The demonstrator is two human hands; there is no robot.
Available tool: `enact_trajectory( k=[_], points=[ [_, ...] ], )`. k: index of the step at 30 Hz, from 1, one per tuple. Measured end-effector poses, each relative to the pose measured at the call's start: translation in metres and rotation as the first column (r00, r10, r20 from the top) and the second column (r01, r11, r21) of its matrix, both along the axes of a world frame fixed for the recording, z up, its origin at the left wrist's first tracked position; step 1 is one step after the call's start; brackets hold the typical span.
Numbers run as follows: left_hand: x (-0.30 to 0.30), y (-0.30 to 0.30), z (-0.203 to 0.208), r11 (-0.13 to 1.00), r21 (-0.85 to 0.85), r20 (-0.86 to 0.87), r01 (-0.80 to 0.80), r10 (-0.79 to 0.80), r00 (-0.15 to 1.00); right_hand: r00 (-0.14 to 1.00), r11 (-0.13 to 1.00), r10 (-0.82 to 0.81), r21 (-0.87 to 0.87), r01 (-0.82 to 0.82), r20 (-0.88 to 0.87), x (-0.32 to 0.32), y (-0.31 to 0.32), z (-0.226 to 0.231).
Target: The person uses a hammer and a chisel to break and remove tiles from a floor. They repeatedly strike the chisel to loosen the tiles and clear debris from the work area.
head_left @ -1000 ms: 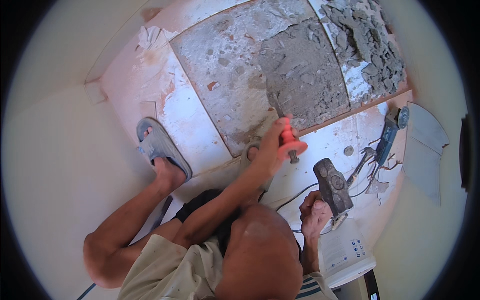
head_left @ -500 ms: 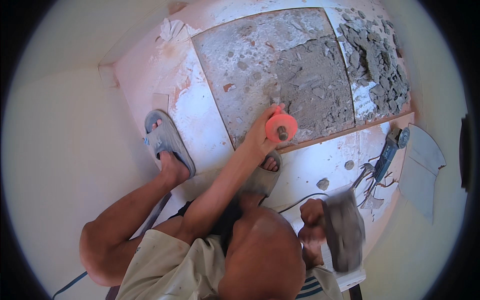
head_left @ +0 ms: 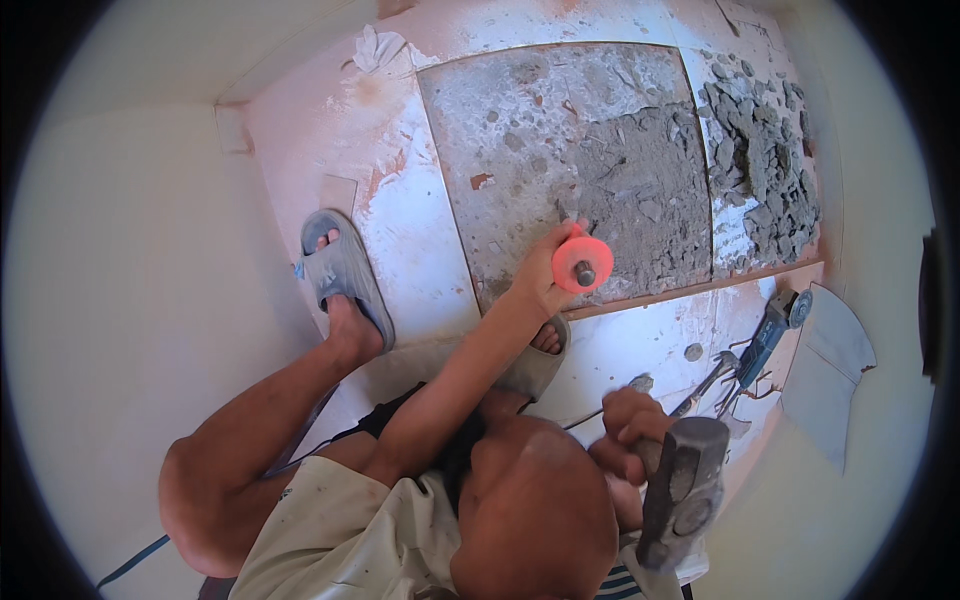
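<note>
My left hand [head_left: 543, 268] is closed around a chisel [head_left: 586, 273], whose round pink-red guard [head_left: 569, 255] faces up and whose struck end shows in the guard's middle. The tip points down at the broken grey concrete patch [head_left: 520, 195] of the floor; whether it touches cannot be made out. On the right, my right hand [head_left: 628, 425] grips the short handle of a heavy club hammer [head_left: 684, 500]. The hammer's dark steel head is raised near my right knee, apart from the chisel.
Grey rubble [head_left: 765, 175] lies heaped at the far right. A thin wooden strip [head_left: 700, 287] borders the near edge of the patch. An angle grinder [head_left: 768, 340], a claw hammer [head_left: 708, 382] and a grey sheet piece [head_left: 828, 365] lie at the right. My slippered left foot [head_left: 345, 265] rests beside the patch.
The club hammer head has tilted and dropped a little in the picture, and it is less blurred. The view has shifted slightly; my left hand keeps its hold on the chisel.
</note>
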State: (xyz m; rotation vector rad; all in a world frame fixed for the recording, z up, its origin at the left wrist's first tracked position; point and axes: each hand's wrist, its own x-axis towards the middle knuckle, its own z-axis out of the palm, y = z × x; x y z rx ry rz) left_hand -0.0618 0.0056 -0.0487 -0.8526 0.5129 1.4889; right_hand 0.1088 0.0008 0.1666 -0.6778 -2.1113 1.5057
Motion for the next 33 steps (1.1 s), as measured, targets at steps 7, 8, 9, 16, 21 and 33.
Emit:
enact_trajectory(
  k=[7, 8, 9, 16, 21, 33],
  points=[
    [-0.006, -0.016, -0.007, 0.986, 0.169, 0.027, -0.011, 0.006, 1.000, 0.768, 0.771, -0.237, -0.366, 0.522, 0.595, -0.018, -0.024, -0.055],
    [-0.010, -0.011, -0.015, 0.986, 0.163, -0.021, 0.018, -0.015, 1.000, 0.835, 0.783, -0.334, -0.365, 0.504, 0.437, -0.018, -0.028, -0.046],
    [-0.008, -0.006, -0.018, 0.989, 0.143, -0.056, 0.041, -0.034, 0.998, 0.782, 0.422, -0.521, -0.693, 0.585, 0.343, 0.001, -0.037, -0.035],
    [0.000, 0.007, 0.008, 0.987, -0.065, -0.107, 0.148, -0.154, 0.982, 0.746, 0.806, -0.186, -0.334, 0.488, 0.640, -0.023, -0.016, -0.075],
    [-0.012, 0.002, -0.001, 0.995, 0.051, -0.085, 0.086, -0.081, 0.993, 0.855, 0.891, -0.254, -0.234, 0.388, 0.451, -0.003, -0.036, -0.036],
    [-0.024, -0.009, -0.012, 0.978, 0.154, -0.101, 0.141, -0.126, 0.987, 0.884, 0.903, -0.256, -0.229, 0.363, 0.392, -0.042, -0.009, -0.015]
  ],
)
